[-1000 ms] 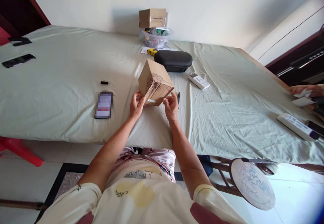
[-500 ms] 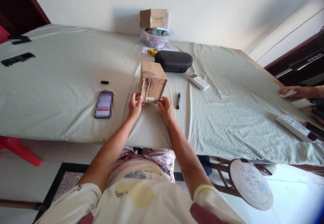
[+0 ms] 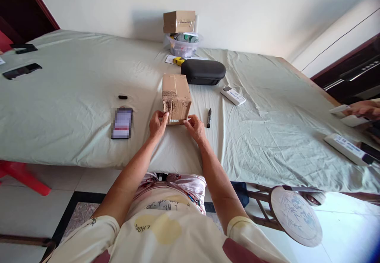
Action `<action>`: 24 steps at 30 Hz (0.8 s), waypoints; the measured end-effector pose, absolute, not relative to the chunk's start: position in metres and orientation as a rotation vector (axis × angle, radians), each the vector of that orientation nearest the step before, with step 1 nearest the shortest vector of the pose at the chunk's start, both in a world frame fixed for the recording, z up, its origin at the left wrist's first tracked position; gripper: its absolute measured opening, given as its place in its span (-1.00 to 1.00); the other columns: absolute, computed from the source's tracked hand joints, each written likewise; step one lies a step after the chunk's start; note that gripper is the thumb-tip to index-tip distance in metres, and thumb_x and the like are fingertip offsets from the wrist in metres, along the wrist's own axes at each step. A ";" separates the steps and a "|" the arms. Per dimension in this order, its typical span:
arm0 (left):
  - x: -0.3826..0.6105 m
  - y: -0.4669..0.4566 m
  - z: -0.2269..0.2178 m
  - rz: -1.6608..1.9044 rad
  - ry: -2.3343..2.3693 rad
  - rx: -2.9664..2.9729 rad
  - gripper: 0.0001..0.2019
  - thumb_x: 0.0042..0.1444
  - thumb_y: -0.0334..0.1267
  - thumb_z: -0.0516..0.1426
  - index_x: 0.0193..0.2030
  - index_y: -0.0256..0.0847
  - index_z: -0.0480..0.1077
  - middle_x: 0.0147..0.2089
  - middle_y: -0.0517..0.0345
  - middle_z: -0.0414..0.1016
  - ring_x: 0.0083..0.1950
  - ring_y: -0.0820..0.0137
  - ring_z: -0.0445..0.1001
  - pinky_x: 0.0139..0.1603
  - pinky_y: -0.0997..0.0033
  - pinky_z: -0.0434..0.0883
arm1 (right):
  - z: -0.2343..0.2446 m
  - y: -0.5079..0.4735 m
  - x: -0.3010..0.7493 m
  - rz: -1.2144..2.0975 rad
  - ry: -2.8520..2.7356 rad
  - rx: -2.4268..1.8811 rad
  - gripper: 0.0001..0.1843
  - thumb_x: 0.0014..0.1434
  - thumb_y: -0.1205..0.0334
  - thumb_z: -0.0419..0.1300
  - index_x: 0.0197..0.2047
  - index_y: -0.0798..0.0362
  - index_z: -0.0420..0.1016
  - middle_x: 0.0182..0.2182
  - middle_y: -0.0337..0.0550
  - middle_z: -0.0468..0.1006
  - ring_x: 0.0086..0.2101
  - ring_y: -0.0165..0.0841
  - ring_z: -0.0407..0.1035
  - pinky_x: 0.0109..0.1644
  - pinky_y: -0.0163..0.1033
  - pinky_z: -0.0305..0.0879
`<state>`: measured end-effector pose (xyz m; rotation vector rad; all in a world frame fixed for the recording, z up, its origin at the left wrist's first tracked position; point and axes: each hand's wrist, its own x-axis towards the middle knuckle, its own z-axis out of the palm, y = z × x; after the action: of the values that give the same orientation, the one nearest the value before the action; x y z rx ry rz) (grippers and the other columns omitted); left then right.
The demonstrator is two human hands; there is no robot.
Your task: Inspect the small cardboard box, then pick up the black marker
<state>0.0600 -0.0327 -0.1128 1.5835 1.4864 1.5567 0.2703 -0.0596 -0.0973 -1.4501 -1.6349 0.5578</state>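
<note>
A small brown cardboard box (image 3: pixel 176 88) stands on the cloth-covered table in front of me, with black scribbles and a strip of printed characters on its near side. My left hand (image 3: pixel 158 123) grips the box's near left edge, thumb on the front. At the lower right corner, my right hand (image 3: pixel 194 127) pinches the box between thumb and fingers. Just right of that hand lies a black marker (image 3: pixel 209 118). Left of my hands is a phone (image 3: pixel 121 122) with a blurred screen, and a small black cap (image 3: pixel 122 97) lies above it.
Behind the box are a black case (image 3: pixel 203 72), a yellow tape measure (image 3: pixel 179 61) and a clear plastic tub (image 3: pixel 184 48) topped by another cardboard box (image 3: pixel 179 21). A white device (image 3: pixel 233 96) lies to the right. Another person's hand (image 3: pixel 363 108) is at the right edge.
The box has turned slightly and shifted a little left and toward me, with both hands still on it. At the far right, the other person's hand has moved.
</note>
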 end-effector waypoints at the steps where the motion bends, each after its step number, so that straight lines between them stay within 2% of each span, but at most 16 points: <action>1: 0.060 -0.033 -0.113 1.558 1.492 1.582 -0.47 0.31 0.38 0.07 -0.20 -0.08 0.41 -0.24 0.04 0.59 -0.17 0.19 0.60 -0.10 0.23 0.49 | -0.097 -0.060 0.271 0.563 -1.648 -1.451 -0.45 0.26 -0.39 0.21 -0.13 -0.03 0.45 -0.49 -0.29 0.56 -0.48 -0.39 0.37 -0.32 -0.28 0.26; 4: 0.060 -0.032 -0.114 1.564 1.487 1.598 -0.49 0.32 0.36 0.09 -0.13 -0.09 0.44 -0.18 0.02 0.62 -0.13 0.18 0.62 -0.08 0.23 0.50 | -0.097 -0.059 0.271 0.583 -1.670 -1.448 -0.44 0.21 -0.40 0.26 -0.14 -0.04 0.43 -0.48 -0.30 0.58 -0.50 -0.40 0.36 -0.35 -0.28 0.25; 8: 0.060 -0.031 -0.117 1.559 1.463 1.634 -0.52 0.34 0.32 0.11 -0.12 -0.08 0.44 -0.17 0.04 0.62 -0.12 0.21 0.62 -0.05 0.24 0.51 | -0.097 -0.057 0.273 0.574 -1.669 -1.466 -0.40 0.18 -0.46 0.26 -0.20 -0.05 0.38 -0.51 -0.31 0.53 -0.50 -0.40 0.33 -0.34 -0.28 0.22; 13: 0.061 -0.030 -0.121 1.580 1.466 1.673 -0.53 0.35 0.29 0.12 -0.18 -0.11 0.45 -0.15 0.02 0.58 -0.06 0.21 0.60 0.03 0.24 0.51 | -0.095 -0.056 0.274 0.567 -1.712 -1.532 -0.31 0.16 -0.57 0.20 -0.31 -0.05 0.33 -0.53 -0.28 0.48 -0.47 -0.37 0.33 -0.35 -0.28 0.18; 19: 0.060 -0.031 -0.117 1.585 1.460 1.678 -0.50 0.38 0.30 0.07 -0.28 -0.11 0.41 -0.24 0.05 0.54 -0.14 0.22 0.57 0.01 0.23 0.51 | -0.090 -0.060 0.274 0.566 -1.704 -1.501 -0.21 0.10 -0.69 0.12 -0.34 -0.04 0.34 -0.55 -0.27 0.44 -0.49 -0.38 0.28 -0.34 -0.27 0.18; 24: 0.059 -0.032 -0.116 1.562 1.405 1.680 -0.44 0.35 0.38 0.04 -0.21 -0.13 0.45 -0.18 0.01 0.57 -0.11 0.21 0.58 0.02 0.21 0.51 | -0.086 -0.063 0.277 0.536 -1.694 -1.469 -0.16 0.11 -0.73 0.05 -0.38 -0.02 0.36 -0.55 -0.27 0.39 -0.49 -0.41 0.25 -0.34 -0.28 0.17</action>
<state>0.0593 -0.0319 -0.1156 1.6795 1.4049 1.5621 0.2765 -0.0631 -0.0863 -1.4686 -1.6938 0.5361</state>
